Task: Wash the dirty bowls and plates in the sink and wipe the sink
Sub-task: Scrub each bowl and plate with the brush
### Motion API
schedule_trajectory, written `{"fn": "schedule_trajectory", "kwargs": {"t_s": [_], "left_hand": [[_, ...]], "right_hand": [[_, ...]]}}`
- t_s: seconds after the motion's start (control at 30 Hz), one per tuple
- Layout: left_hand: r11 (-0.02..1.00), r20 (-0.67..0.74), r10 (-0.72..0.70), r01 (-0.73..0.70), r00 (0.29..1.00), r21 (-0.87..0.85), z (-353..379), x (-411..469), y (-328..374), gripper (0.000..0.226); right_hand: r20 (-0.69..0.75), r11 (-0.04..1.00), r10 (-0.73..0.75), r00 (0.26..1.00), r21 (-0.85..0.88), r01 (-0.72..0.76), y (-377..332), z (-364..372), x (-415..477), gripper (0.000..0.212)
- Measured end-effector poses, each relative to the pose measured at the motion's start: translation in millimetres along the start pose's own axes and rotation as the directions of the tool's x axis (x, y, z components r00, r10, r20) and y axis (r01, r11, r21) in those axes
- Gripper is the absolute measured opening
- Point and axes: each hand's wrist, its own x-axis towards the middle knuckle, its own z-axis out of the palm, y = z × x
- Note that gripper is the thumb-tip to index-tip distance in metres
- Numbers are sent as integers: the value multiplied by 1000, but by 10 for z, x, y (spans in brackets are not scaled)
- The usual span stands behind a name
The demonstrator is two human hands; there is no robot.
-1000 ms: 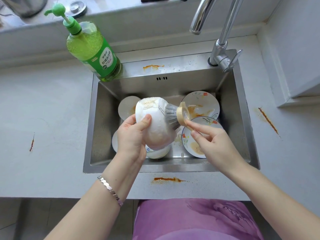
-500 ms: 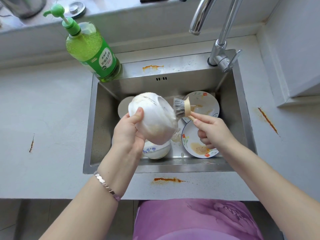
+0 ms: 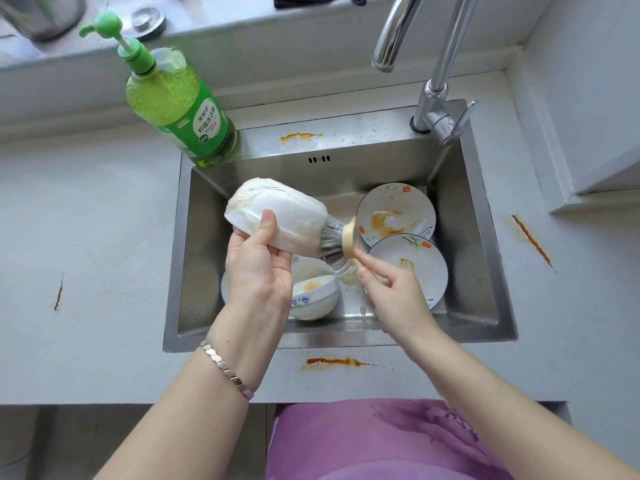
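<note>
- Gripping a glossy white bowl (image 3: 287,216), tipped sideways above the steel sink (image 3: 197,258), the left hand (image 3: 259,275) curls round its wall.
- The right hand (image 3: 398,292) pinches a round wooden brush (image 3: 349,239), grey bristles at the bowl's mouth.

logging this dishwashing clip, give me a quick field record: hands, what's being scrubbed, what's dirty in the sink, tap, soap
left hand: grips white bowl, tilted on its side above the sink
right hand: pinches round brush, bristles at the bowl's mouth
dirty in sink: back floral plate, front floral plate, small bowl, all with orange residue
tap: no water visible
soap: green bottle at sink's back left corner
counter: orange streaks
</note>
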Motion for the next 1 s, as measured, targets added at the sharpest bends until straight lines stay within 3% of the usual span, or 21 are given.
{"fn": "schedule_trajectory", "kwargs": {"t_s": [0.1, 0.23, 0.37, 0.57, 0.67, 0.73, 0.83, 1.0], "left_hand": [[999, 9, 47, -47, 999, 20, 22, -34, 15, 16], [999, 12, 34, -34, 999, 39, 16, -85, -39, 12], [999, -6, 38, -38, 999, 21, 2, -106, -81, 11], [999, 44, -19, 17, 999, 46, -69, -125, -20, 6], [986, 162, -76, 50, 984, 160, -182, -102, 95, 6], [957, 299, -152, 65, 942, 282, -295, -46, 216, 17], [862, 435, -270, 15, 859, 506, -445, 66, 381, 59], [624, 547, -488, -166, 680, 764, -557, 150, 478, 57]], "right_hand": [[33, 999, -34, 999, 26, 33, -23, 36, -112, 38], [-10, 997, 47, 999, 62, -46, -20, -18, -21, 37], [10, 999, -13, 1000, 37, 12, -49, -30, -43, 38], [-4, 972, 189, 982, 141, -186, 214, -75, 12, 34], [42, 920, 292, 956, 260, -292, 261, -193, 77, 32], [86, 898, 325, 942, 284, -336, 263, -298, 124, 31], [137, 903, 336, 932, 235, -360, 237, -460, 165, 30], [178, 971, 234, 956, 2, -239, 20, -638, 207, 31]]}}
